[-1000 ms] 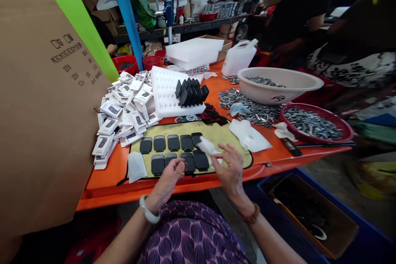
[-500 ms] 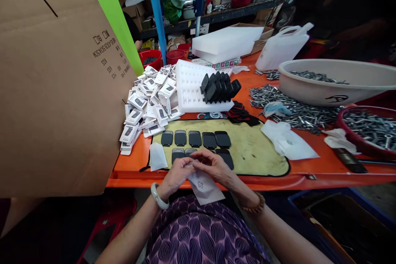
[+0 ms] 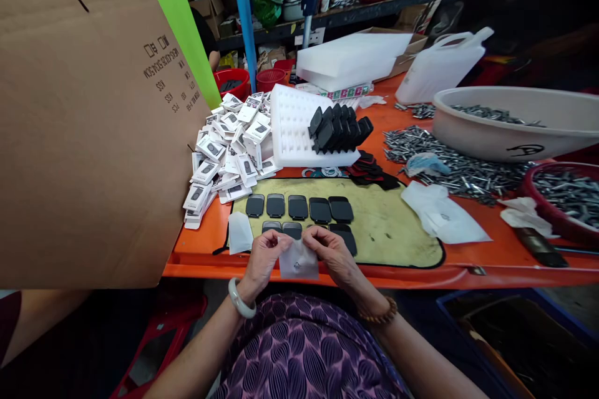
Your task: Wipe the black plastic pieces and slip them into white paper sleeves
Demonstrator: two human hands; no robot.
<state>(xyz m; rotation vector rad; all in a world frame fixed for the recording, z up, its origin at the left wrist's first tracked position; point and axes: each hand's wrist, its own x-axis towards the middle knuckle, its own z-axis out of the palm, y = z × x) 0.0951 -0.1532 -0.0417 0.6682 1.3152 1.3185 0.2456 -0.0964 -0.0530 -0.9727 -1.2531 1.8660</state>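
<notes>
Between my two hands a small translucent plastic bag (image 3: 298, 262) hangs at the table's front edge, with a printed recycling mark on it. My left hand (image 3: 262, 260) pinches its upper left corner. The upper right corner is pinched by my right hand (image 3: 331, 250). Just beyond lie two rows of flat black rounded-square pieces (image 3: 297, 207) on a yellow-green mat (image 3: 379, 224); my hands and the bag hide part of the nearer row. Left of my left hand lies another white bag (image 3: 240, 233). More such bags (image 3: 442, 215) are stacked at the mat's right end.
A large carton (image 3: 93, 137) stands at left beside a heap of small white boxes (image 3: 224, 149). White foam (image 3: 292, 131) holds black pieces (image 3: 339, 129). To the right are loose metal pins (image 3: 468, 168), a white basin (image 3: 515, 131), a red basin (image 3: 568, 193) and a jug (image 3: 442, 68).
My hands have moved apart, stretching the bag's upper edge between them. The bag now hangs straighter and higher. The view has shifted slightly.
</notes>
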